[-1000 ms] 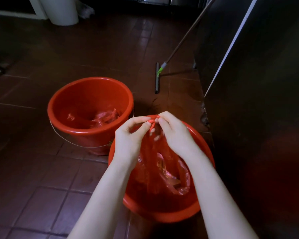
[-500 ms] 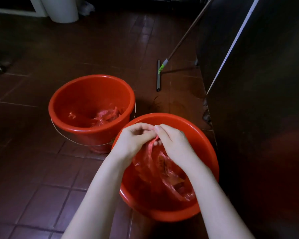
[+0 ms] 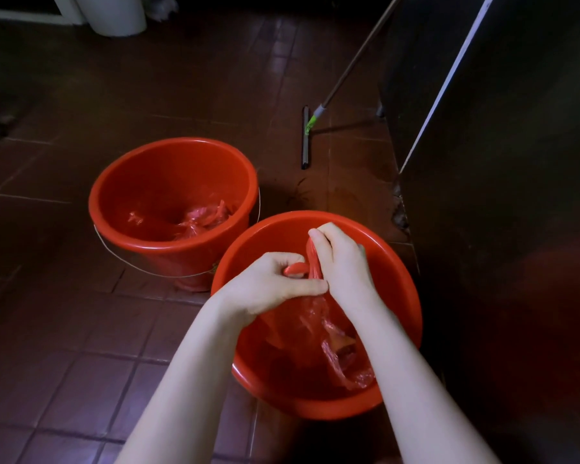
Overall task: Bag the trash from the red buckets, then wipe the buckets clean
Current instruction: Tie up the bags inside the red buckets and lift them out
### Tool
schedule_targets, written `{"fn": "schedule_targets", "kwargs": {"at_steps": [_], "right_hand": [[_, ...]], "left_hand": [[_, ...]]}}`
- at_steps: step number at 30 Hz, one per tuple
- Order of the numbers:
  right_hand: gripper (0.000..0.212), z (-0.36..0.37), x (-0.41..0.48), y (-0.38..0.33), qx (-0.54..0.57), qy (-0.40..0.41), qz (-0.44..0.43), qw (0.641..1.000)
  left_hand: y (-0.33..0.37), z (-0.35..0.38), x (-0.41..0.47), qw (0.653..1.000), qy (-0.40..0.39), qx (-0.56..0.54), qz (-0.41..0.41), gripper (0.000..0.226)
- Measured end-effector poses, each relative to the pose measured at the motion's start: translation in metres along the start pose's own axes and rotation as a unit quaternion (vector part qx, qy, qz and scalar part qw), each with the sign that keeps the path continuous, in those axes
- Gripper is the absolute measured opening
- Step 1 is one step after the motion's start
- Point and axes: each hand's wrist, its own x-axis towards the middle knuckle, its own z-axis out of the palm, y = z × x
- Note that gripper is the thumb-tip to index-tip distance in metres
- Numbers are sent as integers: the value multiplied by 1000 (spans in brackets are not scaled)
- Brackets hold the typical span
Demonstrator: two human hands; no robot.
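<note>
Two red plastic buckets stand side by side on the dark tiled floor. In the near bucket [image 3: 395, 286] lies a red plastic trash bag [image 3: 332, 343] with something inside. My left hand [image 3: 268, 286] pinches one twisted bag handle, and my right hand [image 3: 340, 259] grips the other handle just above the bag's mouth. Both hands are close together over the bucket's middle. The far bucket [image 3: 121, 195], with a wire handle hanging down, holds crumpled red plastic [image 3: 205, 217] at its bottom.
A floor squeegee [image 3: 305, 139] with a long pole leans toward a dark metal cabinet [image 3: 499, 162] on the right, close beside the near bucket. A white bin [image 3: 118, 15] stands at the far back left. Brown floor tiles [image 3: 47, 329] stretch to the left.
My hands have dropped from above the rim to lower over the bucket. The two bag handles, held tip to tip before, are now crossed and gripped in curled fingers.
</note>
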Motion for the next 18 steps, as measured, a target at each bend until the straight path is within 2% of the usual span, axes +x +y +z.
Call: {"fn": "schedule_targets", "kwargs": {"at_steps": [2,4,7,11,15,18], "right_hand": [[27,2,0,6,1,-2,12,1000],[26,3,-1,14,-1,-15,42,999],[26,4,-1,22,-29,-62,66,995],[28,5,-2,24,0,-122,96,988],[19,-2,-7,23,149,-113,117,975],[17,-6,-14,17,232,-153,111,954]], "left_hand": [[-2,1,2,992,63,108,33,34],[-7,2,5,956,139,244,86,36],[-9,5,7,921,182,297,176,40],[-14,0,7,919,210,251,222,46],[-17,-5,8,959,198,132,154,41],[-16,-7,11,972,210,37,103,34]]}}
